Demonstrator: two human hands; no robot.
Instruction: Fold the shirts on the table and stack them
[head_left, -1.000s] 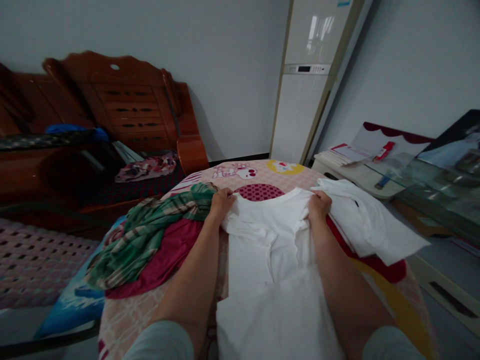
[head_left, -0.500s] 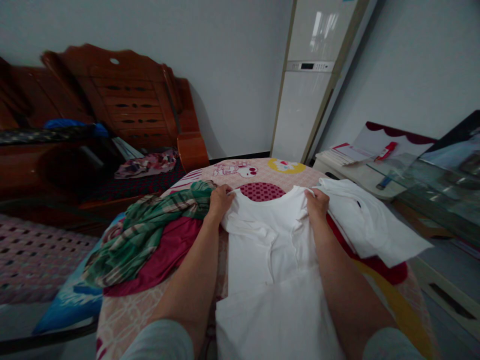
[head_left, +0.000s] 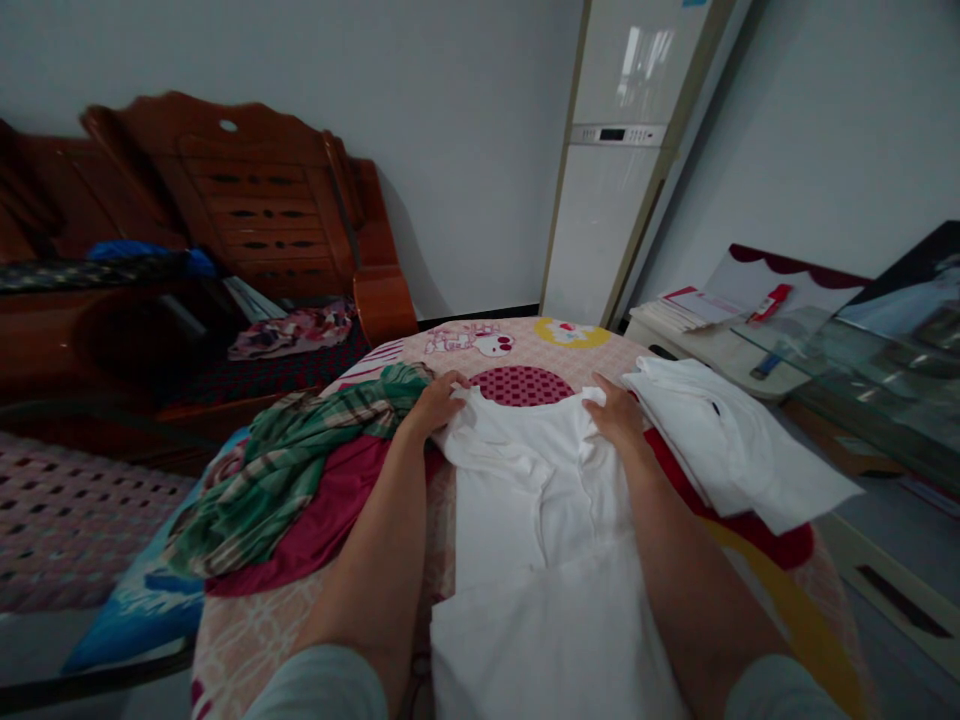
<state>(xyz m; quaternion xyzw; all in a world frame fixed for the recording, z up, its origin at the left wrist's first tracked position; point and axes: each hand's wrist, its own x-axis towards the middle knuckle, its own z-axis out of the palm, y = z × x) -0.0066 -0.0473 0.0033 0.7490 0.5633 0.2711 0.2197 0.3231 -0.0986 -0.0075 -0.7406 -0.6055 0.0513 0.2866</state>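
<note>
A white shirt (head_left: 502,510) lies lengthwise in front of me, its neckline at the far end and its sleeves folded inward. The nearer part is doubled over in a flat layer. My left hand (head_left: 439,402) has its fingers closed at the left shoulder of the shirt, beside the collar. At the opposite shoulder is my right hand (head_left: 618,412), with forefinger and thumb apart and touching the cloth. A green plaid cloth (head_left: 300,460) rests left of my left hand on a dark red cloth (head_left: 341,510). Right of my right hand lies a folded white garment (head_left: 727,430).
A patterned pink cloth (head_left: 255,640) covers the round table. Behind to the left stands a carved wooden sofa (head_left: 262,190). A tall white cabinet unit (head_left: 607,220) stands at the back, and a glass shelf (head_left: 870,370) juts in at the right.
The shirt's collar has dropped a little toward the table. My right hand has moved inward to the left and its fingers have spread; my left hand has shifted slightly.
</note>
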